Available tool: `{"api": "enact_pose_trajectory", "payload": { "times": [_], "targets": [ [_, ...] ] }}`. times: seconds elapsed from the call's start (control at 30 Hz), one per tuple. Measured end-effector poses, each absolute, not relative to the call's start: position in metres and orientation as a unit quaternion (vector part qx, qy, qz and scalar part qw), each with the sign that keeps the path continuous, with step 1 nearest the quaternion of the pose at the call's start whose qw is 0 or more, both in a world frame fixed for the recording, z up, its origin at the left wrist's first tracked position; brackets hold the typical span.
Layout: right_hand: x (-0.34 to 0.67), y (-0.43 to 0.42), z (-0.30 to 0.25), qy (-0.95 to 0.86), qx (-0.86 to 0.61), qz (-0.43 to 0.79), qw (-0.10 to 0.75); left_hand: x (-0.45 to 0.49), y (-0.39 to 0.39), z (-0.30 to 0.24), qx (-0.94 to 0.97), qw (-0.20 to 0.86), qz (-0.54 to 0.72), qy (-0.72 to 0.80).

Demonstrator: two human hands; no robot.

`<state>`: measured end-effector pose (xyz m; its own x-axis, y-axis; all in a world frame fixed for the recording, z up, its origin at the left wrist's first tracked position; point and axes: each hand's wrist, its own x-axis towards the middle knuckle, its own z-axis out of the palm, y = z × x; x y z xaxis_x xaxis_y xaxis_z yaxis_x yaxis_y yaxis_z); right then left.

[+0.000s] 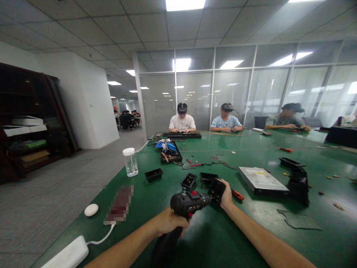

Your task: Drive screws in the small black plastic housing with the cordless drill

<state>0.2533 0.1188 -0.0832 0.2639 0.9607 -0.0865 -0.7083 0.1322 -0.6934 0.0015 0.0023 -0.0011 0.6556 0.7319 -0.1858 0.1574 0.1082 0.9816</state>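
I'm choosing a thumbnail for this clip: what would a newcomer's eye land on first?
The black power drill gripped by the left hand at bottom centre, its tip at a small black part held in the right hand. Next, the green table strewn with loose parts, and three people seated along its far end.

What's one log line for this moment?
left hand: grips black power drill | right hand: holds small black part at drill tip | on: green table
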Motion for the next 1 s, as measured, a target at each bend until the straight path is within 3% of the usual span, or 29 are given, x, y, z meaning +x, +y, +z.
{"api": "enact_pose_trajectory", "payload": {
  "times": [1.0],
  "targets": [
    [0.249, 0.112, -0.074, -0.211, -0.326, 0.557, 0.734, 0.002, 0.000, 0.004, 0.624, 0.658, 0.216, 0.363]
  ]
}}
